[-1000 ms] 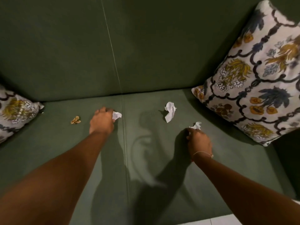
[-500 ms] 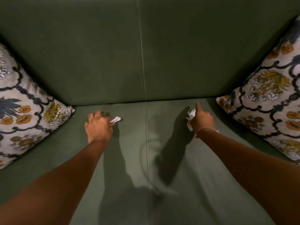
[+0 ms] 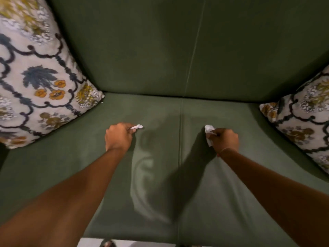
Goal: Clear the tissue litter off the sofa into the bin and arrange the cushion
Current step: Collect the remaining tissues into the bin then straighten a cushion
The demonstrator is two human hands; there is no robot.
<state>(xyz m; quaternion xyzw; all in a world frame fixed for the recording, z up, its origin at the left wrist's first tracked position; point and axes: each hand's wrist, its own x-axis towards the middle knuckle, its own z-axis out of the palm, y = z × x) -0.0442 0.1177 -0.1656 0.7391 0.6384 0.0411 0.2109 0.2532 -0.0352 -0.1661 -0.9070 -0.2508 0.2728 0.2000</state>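
Each grip is clenched on tissue so both scraps can go to the bin, which is out of view: the left hand [image 3: 118, 137] pinches a white tissue scrap [image 3: 137, 126], the right hand [image 3: 224, 139] bunches a crumpled tissue [image 3: 208, 131]. On the green sofa [image 3: 156, 107], cushions sit at nine o'clock [image 3: 39, 77] and three o'clock [image 3: 300, 125], not yet arranged.

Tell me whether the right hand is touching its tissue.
Touching. The head view shows the right hand closed around the crumpled tissue, white paper poking out from between its fingers.
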